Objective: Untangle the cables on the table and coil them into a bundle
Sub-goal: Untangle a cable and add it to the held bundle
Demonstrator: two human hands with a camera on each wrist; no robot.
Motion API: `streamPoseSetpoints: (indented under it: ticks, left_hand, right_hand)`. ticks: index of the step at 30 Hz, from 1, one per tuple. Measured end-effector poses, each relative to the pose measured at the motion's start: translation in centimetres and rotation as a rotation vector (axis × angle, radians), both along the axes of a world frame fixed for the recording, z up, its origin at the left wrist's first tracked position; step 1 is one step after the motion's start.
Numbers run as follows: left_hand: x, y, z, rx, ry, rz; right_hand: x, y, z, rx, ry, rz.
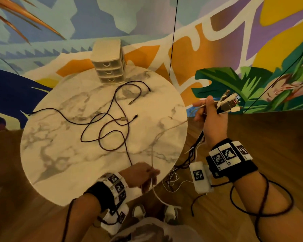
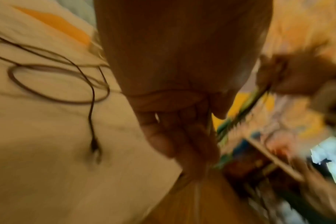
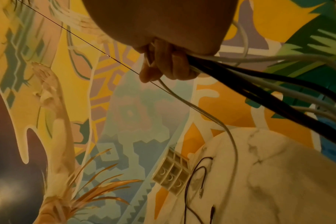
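Her right hand (image 1: 211,119) grips a bunch of cable ends (image 1: 228,102) beyond the marble surface (image 1: 59,163); the left hand (image 1: 142,175) pinches a white cable (image 1: 156,193). Dark cables (image 1: 112,123) sprawl across it.

Thin dark braided cables (image 1: 110,123): loose on round white marble bench (image 1: 59,163), looped and crossing one another mid-top, metal-tipped plug ends lying free, one strand reaching near edge.

Thin white cable (image 1: 166,131): stretched across bench's right part, running between both hands, tail hanging below near edge.

Bunch of black and white cables with USB plugs (image 1: 227,103): gripped in right hand (image 1: 212,119) beyond bench's right edge, plug ends fanned out, lengths dangling toward floor.
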State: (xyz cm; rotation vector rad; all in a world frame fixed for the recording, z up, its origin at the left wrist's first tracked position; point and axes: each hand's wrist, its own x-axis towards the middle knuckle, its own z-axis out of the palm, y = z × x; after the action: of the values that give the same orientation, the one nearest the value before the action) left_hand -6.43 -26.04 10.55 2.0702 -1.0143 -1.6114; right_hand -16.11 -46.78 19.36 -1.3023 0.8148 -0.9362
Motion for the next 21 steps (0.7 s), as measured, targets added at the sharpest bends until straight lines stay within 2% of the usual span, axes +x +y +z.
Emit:
streamPoseSetpoints:
  ticks: [2, 3, 4, 5, 7, 8, 10, 13, 15, 17, 19, 21]
  left_hand:
    - [-1.4, -0.1, -1.5, 0.219, -0.178, -0.284]
    - [-1.6, -0.7, -1.4, 0.235, -0.316, -0.353]
    - [-1.6, -1.7, -0.9, 0.164, -0.451, -0.356]
    - [-1.4, -3.0, 0.1, 0.014, -0.519, -0.272]
    - [-1.5, -6.4, 3.2, -0.311, -0.418, 0.012]
    - [-1.9, -8.4, 5.0, -0.453, -0.343, 0.084]
    - [-2.7, -11.7, 7.8, -0.619, -0.288, 0.043]
    - [-3.3, -14.3, 8.9, -0.720, -0.316, -0.003]
    - [-3.9, -14.9, 8.2, -0.694, -0.188, 0.017]
    - [-5.1, -15.2, 7.6, -0.652, -0.111, -0.063]
    - [-6.0, -15.8, 6.8, -0.655, -0.142, -0.170]
    - [-6.0, -16.3, 6.7, -0.740, -0.163, -0.140]
  right_hand:
    - [-1.4, -0.6, 0.1, 0.002, 0.033, 0.032]
    - [-2.1, -0.8, 0.1, 0.004, 0.068, 0.054]
    - [-3.0, -1.0, 0.2, 0.001, 0.105, 0.074]
    - [-3.6, -1.1, 0.2, 0.000, 0.135, 0.090]
    - [-4.9, -1.1, 0.6, 0.006, 0.160, 0.107]
    - [-5.3, -1.0, 0.8, 0.008, 0.165, 0.118]
    - [-6.0, -1.1, 1.1, 0.007, 0.187, 0.153]
    - [-7.1, -1.6, 1.2, 0.006, 0.250, 0.185]
    - [-8.1, -1.9, 1.3, 0.004, 0.264, 0.159]
    - [-8.9, -2.1, 1.5, 0.025, 0.242, 0.138]
    - [-9.2, -2.0, 1.6, 0.030, 0.245, 0.157]
    - [-9.4, -2.1, 1.4, 0.001, 0.272, 0.169]
